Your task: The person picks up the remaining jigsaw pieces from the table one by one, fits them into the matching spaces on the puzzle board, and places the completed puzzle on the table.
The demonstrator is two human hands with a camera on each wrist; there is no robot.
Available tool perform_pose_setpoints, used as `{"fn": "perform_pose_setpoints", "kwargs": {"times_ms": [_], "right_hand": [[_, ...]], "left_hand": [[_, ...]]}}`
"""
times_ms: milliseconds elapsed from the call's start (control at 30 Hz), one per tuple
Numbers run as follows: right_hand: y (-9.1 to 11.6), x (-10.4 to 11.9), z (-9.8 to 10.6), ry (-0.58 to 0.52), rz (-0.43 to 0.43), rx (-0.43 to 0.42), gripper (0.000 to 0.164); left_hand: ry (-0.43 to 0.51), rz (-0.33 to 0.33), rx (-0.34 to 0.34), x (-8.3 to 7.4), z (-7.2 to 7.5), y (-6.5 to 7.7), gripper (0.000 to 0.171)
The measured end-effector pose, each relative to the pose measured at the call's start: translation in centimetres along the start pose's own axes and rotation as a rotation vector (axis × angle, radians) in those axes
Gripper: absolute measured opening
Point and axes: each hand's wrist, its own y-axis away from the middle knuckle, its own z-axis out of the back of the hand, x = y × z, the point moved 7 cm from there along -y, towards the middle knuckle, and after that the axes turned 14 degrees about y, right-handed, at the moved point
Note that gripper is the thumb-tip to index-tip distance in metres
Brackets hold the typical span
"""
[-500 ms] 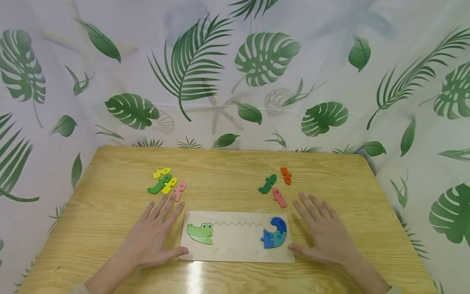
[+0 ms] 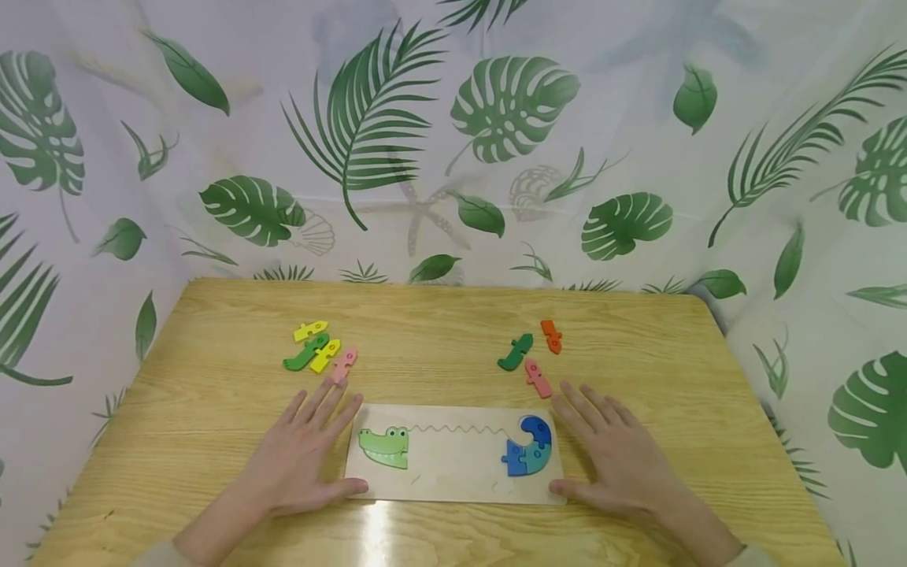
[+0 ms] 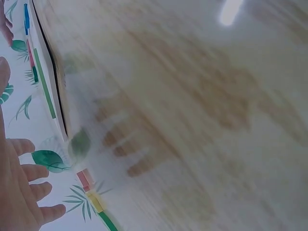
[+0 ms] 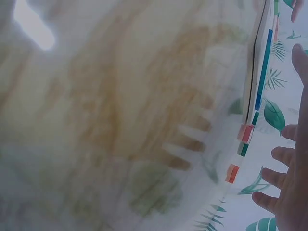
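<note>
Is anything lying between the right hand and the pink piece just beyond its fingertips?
Nothing visible does. The right hand lies flat beside the puzzle board; only bare table separates its fingertips from the pink piece.

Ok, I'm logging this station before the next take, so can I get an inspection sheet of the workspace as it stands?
Surface: wooden table, light grain, glare patch at the near edge.
Job's things: puzzle board between the hands, with the green crocodile head and blue tail pieces seated; the middle is bare.
Loose pieces: left group of two yellow, one green, one pink; right group of green, orange, pink.
Clutter: nothing seen.
Hands: left hand and right hand flat on the table, thumbs at the board's ends.
Cables: nothing seen.
Surroundings: leaf-print curtain on three sides.
</note>
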Motion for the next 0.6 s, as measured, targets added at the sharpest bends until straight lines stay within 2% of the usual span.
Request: {"fn": "perform_pose_setpoints", "kwargs": {"times_ms": [333, 600], "right_hand": [[0.2, 0.6, -0.9, 0.004, 0.037, 0.062, 0.109], [0.4, 0.7, -1.6, 0.006, 0.049, 0.113, 0.108]], "left_hand": [[0.009, -0.006, 0.036, 0.4, 0.1, -0.6, 0.106], [0.006, -0.004, 0.068, 1.9, 0.3, -1.0, 0.105]]}}
